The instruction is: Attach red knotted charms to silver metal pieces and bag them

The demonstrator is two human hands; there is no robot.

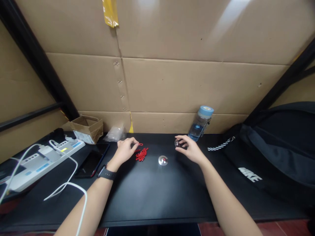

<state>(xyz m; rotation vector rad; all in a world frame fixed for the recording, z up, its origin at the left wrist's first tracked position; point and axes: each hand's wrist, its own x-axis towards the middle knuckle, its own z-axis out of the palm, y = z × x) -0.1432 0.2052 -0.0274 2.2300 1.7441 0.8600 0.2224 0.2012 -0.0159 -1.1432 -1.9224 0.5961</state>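
"One black table (152, 196) is seen; what is borne at its right?"
"A black bag (278, 154), with a blue-lidded bottle (199, 124) stood nearby."
"And the hands?"
"The left hand (125, 149) is curled beside the piled red cords (142, 154); a red loop (140, 144) is seen at its fingertips, but whether it is gripped cannot be told."
"Between them?"
"A shiny disc (163, 160) is rested on the table. By the right hand (190, 149), a small round clear piece (177, 143) is held between thumb and fingers."
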